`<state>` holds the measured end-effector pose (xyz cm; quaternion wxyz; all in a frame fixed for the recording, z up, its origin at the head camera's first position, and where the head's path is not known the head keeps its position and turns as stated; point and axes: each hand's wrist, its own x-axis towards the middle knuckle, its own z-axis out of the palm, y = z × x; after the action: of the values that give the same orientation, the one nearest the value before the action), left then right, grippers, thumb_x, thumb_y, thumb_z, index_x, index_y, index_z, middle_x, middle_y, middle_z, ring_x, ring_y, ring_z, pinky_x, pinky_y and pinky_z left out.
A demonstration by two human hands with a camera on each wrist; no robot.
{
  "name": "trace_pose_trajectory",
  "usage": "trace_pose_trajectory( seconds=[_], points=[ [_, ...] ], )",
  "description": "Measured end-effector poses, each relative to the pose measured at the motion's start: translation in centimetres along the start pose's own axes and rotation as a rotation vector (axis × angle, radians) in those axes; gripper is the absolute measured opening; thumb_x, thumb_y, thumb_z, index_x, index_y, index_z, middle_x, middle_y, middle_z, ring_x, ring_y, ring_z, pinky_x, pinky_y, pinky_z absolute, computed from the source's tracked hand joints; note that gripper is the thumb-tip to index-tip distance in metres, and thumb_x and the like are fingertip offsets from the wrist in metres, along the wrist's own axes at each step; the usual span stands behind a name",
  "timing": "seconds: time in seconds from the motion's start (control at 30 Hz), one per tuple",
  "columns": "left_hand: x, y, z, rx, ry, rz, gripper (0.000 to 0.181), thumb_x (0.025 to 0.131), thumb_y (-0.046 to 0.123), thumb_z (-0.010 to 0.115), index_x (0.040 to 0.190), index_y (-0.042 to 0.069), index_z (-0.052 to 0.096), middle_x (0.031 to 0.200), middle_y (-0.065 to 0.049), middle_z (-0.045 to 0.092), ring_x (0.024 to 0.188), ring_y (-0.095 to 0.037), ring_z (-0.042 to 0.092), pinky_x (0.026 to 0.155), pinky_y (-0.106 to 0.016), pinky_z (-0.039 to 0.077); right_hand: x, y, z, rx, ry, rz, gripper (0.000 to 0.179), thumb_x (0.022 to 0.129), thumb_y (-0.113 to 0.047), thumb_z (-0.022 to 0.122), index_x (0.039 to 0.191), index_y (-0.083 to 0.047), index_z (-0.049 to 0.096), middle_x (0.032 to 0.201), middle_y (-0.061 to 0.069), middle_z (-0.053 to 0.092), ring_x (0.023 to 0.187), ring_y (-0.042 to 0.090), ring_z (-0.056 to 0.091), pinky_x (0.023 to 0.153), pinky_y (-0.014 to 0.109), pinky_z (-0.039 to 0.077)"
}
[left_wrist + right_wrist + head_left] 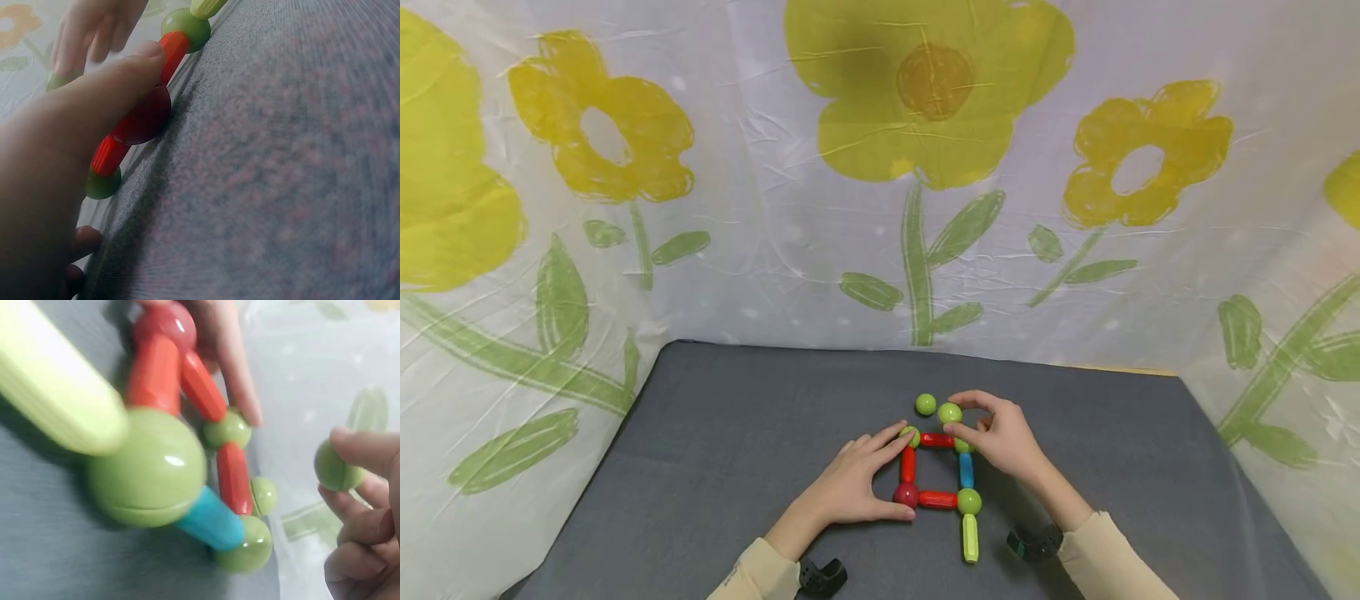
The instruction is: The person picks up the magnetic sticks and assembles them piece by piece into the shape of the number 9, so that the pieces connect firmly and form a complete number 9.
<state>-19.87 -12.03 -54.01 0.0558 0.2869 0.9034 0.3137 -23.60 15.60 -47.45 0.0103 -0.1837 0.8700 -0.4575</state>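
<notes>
A square of rods and balls lies flat on the dark table in the head view. Red rods (pixel 937 500) form three sides and a blue rod (pixel 966 471) the right one. Its corners are a red ball (pixel 906 495) at near left and green balls (pixel 969 502). A yellow-green rod (pixel 970 538) extends from the near right corner. My left hand (pixel 850 483) rests along the left side, fingers straight at the far left ball, thumb by the red ball. Above the far right corner, my right hand (pixel 1003 433) pinches a green ball (pixel 337 465) between thumb and fingers.
A loose green ball (pixel 926 404) sits just beyond the far side of the square. The dark grey table (pixel 760 400) ends at a pale cloth backdrop (pixel 760 283) with yellow flowers. Black wrist cameras (pixel 1033 542) sit at both cuffs.
</notes>
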Motion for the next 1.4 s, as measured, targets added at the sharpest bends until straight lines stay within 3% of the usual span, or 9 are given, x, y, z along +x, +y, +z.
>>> trace_pose_trajectory(
  seconds=[0.13,0.23,0.33,0.53,0.67,0.77,0.9,1.2,1.4],
  points=[
    [0.0,0.0,0.1,-0.017,0.002,0.002,0.105,0.083,0.073,0.078,0.168,0.035,0.029,0.176,0.006,0.025,0.134,-0.024,0.05,0.113,-0.063,0.038,-3.6,0.0,-0.4,0.045,-0.039,0.021,0.036,0.091,-0.028,0.087,0.123,-0.017,0.074,0.067,-0.002,0.056,0.044,0.003,0.027,0.044,0.023,0.028],
    [0.0,-0.2,0.1,-0.023,0.002,0.007,0.105,0.083,0.073,0.078,0.168,0.035,0.029,0.176,0.006,0.024,0.136,-0.025,0.049,0.115,-0.065,0.036,-6.0,0.3,-0.5,0.08,-0.036,0.04,0.035,0.09,-0.028,0.088,0.121,-0.02,0.075,0.055,-0.006,0.036,0.045,0.001,0.025,0.044,0.021,0.027],
    [0.0,-0.3,0.2,-0.025,0.002,0.008,0.105,0.083,0.073,0.078,0.168,0.035,0.03,0.176,0.006,0.024,0.139,-0.028,0.047,0.117,-0.068,0.033,-8.2,0.9,-0.5,0.103,-0.02,0.039,0.035,0.088,-0.03,0.089,0.12,-0.023,0.076,0.062,-0.007,0.044,0.046,-0.001,0.026,0.043,0.021,0.028],
    [0.0,-0.4,0.3,-0.027,-0.007,0.004,0.105,0.083,0.074,0.077,0.168,0.036,0.029,0.176,0.008,0.023,0.14,-0.028,0.047,0.118,-0.069,0.031,-11.8,2.5,-0.2,0.132,-0.072,-0.026,0.037,0.09,-0.03,0.087,0.124,-0.02,0.076,0.104,-0.002,0.071,0.049,-0.004,0.033,0.043,0.022,0.037],
    [0.1,-0.4,0.3,-0.024,-0.003,0.007,0.105,0.083,0.074,0.078,0.168,0.036,0.029,0.176,0.008,0.023,0.14,-0.029,0.047,0.118,-0.068,0.031,-13.5,3.2,-0.3,0.21,-0.155,-0.004,0.037,0.091,-0.024,0.086,0.125,-0.012,0.075,0.106,0.002,0.072,0.049,-0.005,0.033,0.042,0.021,0.037],
    [0.1,-0.4,0.3,-0.017,0.007,0.011,0.106,0.082,0.073,0.078,0.168,0.035,0.03,0.176,0.007,0.023,0.139,-0.028,0.048,0.118,-0.067,0.033,-14.3,3.4,-0.3,0.283,-0.232,0.044,0.037,0.091,-0.019,0.086,0.124,-0.008,0.075,0.085,0.011,0.065,0.049,-0.004,0.032,0.043,0.02,0.036],
    [0.1,-0.4,0.3,-0.009,0.014,0.012,0.106,0.082,0.072,0.079,0.168,0.035,0.03,0.176,0.007,0.024,0.14,-0.028,0.047,0.117,-0.066,0.034,-14.7,3.7,-0.1,0.321,-0.328,0.094,0.035,0.09,-0.019,0.086,0.122,-0.01,0.075,0.063,0.018,0.041,0.05,-0.003,0.033,0.044,0.019,0.033],
    [0.1,-0.4,0.3,-0.01,0.002,0.007,0.106,0.082,0.074,0.078,0.168,0.035,0.03,0.176,0.006,0.024,0.146,-0.034,0.044,0.119,-0.069,0.03,-14.5,4.3,0.8,0.241,-0.355,0.104,0.032,0.087,-0.028,0.09,0.115,-0.019,0.077,0.063,-0.004,0.046,0.049,-0.002,0.034,0.046,0.018,0.031],
    [0.1,-0.5,0.3,0.0,0.008,0.008,0.106,0.082,0.074,0.078,0.168,0.036,0.029,0.176,0.006,0.024,0.142,-0.03,0.047,0.118,-0.067,0.033,-14.3,4.3,1.0,0.226,-0.34,0.059,0.027,0.089,-0.029,0.088,0.111,-0.02,0.076,0.071,0.007,0.056,0.05,-0.004,0.035,0.046,0.017,0.032]
  ],
)
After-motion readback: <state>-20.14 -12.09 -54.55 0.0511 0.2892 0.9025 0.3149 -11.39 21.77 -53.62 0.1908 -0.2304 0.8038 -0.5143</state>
